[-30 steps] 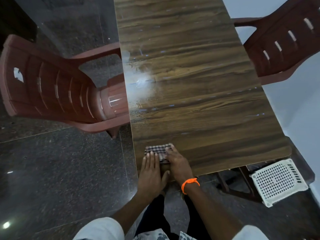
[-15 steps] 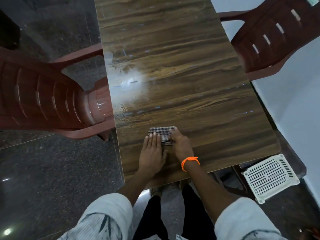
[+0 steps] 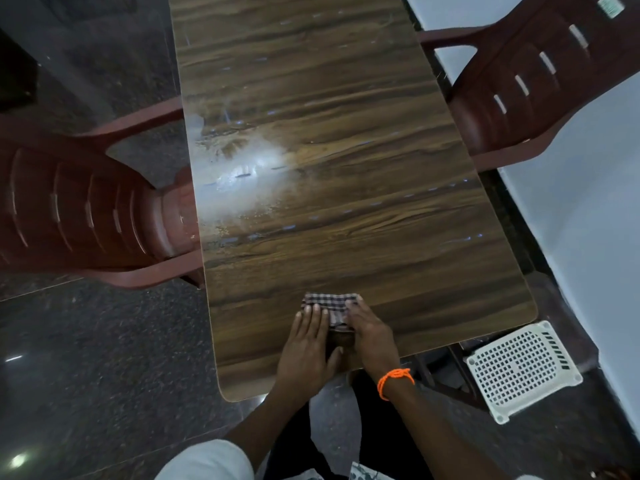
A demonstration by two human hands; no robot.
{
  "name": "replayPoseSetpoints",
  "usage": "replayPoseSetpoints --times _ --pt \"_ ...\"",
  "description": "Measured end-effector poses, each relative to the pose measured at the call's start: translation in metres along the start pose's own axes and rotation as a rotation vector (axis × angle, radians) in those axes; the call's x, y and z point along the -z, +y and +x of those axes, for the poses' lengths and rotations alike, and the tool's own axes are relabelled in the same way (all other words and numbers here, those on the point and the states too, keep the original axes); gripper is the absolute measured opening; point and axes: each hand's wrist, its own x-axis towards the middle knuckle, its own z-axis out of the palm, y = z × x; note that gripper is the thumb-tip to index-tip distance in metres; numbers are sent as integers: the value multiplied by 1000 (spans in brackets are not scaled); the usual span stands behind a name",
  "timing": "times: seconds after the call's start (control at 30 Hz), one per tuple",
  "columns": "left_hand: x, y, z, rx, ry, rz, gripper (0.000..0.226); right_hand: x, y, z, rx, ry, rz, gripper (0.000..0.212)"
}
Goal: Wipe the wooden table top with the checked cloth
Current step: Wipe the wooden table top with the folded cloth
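A folded brown-and-white checked cloth [image 3: 331, 304] lies flat on the long wooden table top [image 3: 329, 140], near its front end. My left hand [image 3: 308, 344] presses flat on the cloth's left part, fingers together. My right hand [image 3: 372, 336], with an orange thread on the wrist, presses on its right part. Both palms hide the near half of the cloth. A pale smeared patch [image 3: 242, 174] shines on the table's left-middle.
A reddish-brown plastic chair [image 3: 86, 209] stands against the table's left edge and another reddish-brown chair [image 3: 540, 88] at the right edge. A white perforated stool [image 3: 519, 368] sits low by the front right corner. Dark polished floor [image 3: 86, 375] lies on the left.
Both hands have slid the cloth forward along the table, away from the front edge. My view has moved closer over the table.
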Motion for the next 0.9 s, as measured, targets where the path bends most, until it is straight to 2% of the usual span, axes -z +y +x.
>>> replayPoseSetpoints --times 0.17,0.27,0.37,0.5,0.63,0.77,0.9 --pt "21 21 57 29 1 69 80 29 19 44 -19 20 -23 31" --pt "32 15 73 109 21 96 81 28 16 72 11 -40 -6 32" --pt "34 6 68 160 23 46 83 24 10 84 90 -133 1 32" --pt "26 7 43 104 34 22 85 27 13 66 166 -172 -1 29" --pt "13 33 36 49 12 -3 78 40 38 32 175 -122 -22 32" --pt "11 71 70 -59 -40 17 78 68 73 20 13 -3 -33 38" --pt "23 95 120 -117 -8 39 74 94 94 39 -100 99 -5 38"
